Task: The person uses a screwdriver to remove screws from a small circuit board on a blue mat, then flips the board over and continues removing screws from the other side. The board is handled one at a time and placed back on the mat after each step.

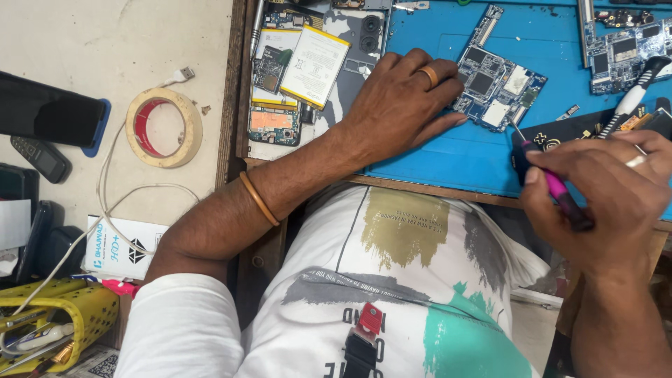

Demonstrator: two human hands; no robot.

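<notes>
A person's left hand (402, 105) lies flat on a blue work mat (448, 157), fingers spread apart, their tips pinning the near-left edge of a bare phone circuit board (495, 87). The right hand (602, 185), below and right of the board, has its fingers clamped around a pink-handled screwdriver (560, 192), whose thin tip touches the board's lower right corner. The board sits well inside the mat, with open blue surface below it toward the mat's front edge, where a wooden table rim (434, 187) runs. Left of the board, beyond the mat's left edge, an opened phone (294, 77) lies with a white-and-yellow battery (315, 64) lifted askew on top. Right of the board, near the mat's far right, sits a second circuit board (626, 52) with a black-and-white tool handle (640, 91) slanting beside it. Far left of the board, past the wooden rim, a roll of masking tape (164, 127) rests on a pale counter among a white cable (105, 189) and a dark phone (49, 115).
</notes>
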